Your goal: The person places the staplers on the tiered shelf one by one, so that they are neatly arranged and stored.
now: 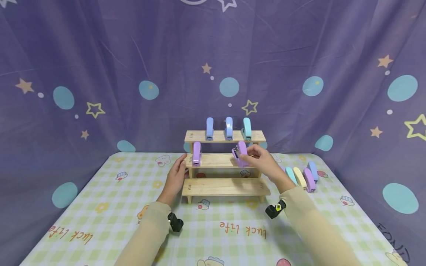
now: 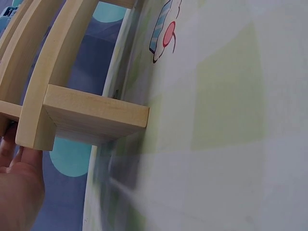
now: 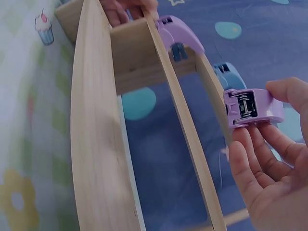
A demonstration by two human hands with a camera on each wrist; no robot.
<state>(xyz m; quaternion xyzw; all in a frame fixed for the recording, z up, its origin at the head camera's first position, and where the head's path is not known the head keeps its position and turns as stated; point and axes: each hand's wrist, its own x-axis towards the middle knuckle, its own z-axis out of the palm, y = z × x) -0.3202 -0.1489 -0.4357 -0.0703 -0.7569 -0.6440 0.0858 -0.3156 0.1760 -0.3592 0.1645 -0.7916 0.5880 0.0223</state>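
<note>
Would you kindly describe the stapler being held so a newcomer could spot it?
Find the three-tier wooden rack on the checked tablecloth. At the right of its middle tier is a purple stapler. The right hand grips it, unlike the second purple stapler at the left end.

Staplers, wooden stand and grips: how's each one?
Wooden stand: upright on the tablecloth
Held purple stapler: tilted in right grip
Other purple stapler: upright, middle shelf
Top staplers: upright, in a row
Table staplers: close together
Right grip: pinching that stapler
Left grip: holding the stand's left end
</note>
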